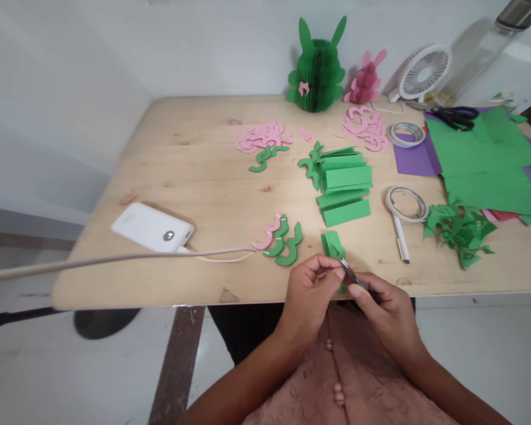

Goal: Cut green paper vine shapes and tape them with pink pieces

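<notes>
My left hand (310, 295) is closed in a pinch near the table's front edge; what lies between its fingertips is hidden. My right hand (387, 310) is closed on a small dark tool with a silvery tip (350, 273), its kind unclear. That tip points at my left fingertips. Under and just beyond both hands lies a folded green paper piece (333, 243). Farther back stand folded green paper strips (347, 177). To the left are curved green cut-outs (291, 248) beside a pink curved cut-out (268, 235).
A white power bank (153, 227) with a cable lies left. Pink cut-outs (265, 137), a green paper rabbit (316, 77), a pink one (365, 79) and a fan (425, 72) stand behind. Rightward are tape (392, 206), a pen (402, 241), scraps (460, 236) and scissors (458, 117).
</notes>
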### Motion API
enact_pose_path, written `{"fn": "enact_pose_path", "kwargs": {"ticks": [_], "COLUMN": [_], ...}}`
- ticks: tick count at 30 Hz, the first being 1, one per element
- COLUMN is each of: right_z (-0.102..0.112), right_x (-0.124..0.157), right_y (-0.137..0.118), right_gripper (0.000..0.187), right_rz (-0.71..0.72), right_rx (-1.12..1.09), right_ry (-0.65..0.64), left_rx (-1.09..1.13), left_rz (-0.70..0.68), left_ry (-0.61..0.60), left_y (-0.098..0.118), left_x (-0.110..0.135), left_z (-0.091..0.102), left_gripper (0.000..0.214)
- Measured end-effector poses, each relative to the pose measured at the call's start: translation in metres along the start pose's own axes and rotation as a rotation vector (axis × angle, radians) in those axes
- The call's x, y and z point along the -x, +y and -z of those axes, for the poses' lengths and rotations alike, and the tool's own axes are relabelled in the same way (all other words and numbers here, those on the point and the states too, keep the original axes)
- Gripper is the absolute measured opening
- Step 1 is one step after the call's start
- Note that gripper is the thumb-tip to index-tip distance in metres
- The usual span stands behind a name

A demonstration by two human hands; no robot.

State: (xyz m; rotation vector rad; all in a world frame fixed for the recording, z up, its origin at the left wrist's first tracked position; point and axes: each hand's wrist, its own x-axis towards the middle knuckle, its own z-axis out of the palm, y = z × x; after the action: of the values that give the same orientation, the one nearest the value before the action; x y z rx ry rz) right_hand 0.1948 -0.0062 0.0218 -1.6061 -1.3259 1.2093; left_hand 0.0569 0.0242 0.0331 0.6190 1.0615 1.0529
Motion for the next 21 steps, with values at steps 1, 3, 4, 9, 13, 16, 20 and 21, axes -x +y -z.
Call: {"fn": "enact_pose_path", "kwargs": {"ticks": [1,3,4,9,13,16,20,21], "right_z": [0.0002,0.0005,0.0006,-0.0001,-0.0004,-0.0002,0.0000,0.0000], "right_x": [-0.0001,-0.0003,-0.0003,0.0000,-0.0002,-0.0010,-0.0020,-0.0021], "right_y": [0.0000,-0.0001,-0.0002,-0.0024,-0.0040,-0.0046,-0.0051,-0.0053], "right_gripper": [0.023,0.023,0.023,0.025,0.025,0.025,0.025,0.026], "right_rz": [-0.004,-0.010,-0.012,-0.024,-0.022,-0.013,0.001,0.002], "right_rx": [0.001,0.005,0.008,0.026,0.046,0.058,0.066,0.064], "right_ry": [0.001,0.001,0.000,0.011,0.020,0.024,0.031,0.034], "left_rx": [-0.003,-0.006,-0.007,-0.009,-0.015,-0.012,-0.009,-0.007], "left_rz": [-0.002,-0.005,-0.003,0.001,0.005,0.008,0.007,0.007], "left_ry": [-0.003,-0.005,-0.005,-0.004,-0.004,-0.007,-0.004,-0.005], "left_y": [0.0001,0.0003,0.0004,0.0003,-0.0001,-0.0003,0.0001,0.0004], "left_x": [0.0001,0.0002,0.0003,-0.0003,-0.0017,-0.0025,-0.0024,-0.0023], "left_z": [0.0001,0.0000,0.0000,-0.0004,0.0000,0.0003,-0.0003,-0.0006], "left_gripper": [0.008,0.008,0.009,0.010,0.010,0.010,0.009,0.009]}}
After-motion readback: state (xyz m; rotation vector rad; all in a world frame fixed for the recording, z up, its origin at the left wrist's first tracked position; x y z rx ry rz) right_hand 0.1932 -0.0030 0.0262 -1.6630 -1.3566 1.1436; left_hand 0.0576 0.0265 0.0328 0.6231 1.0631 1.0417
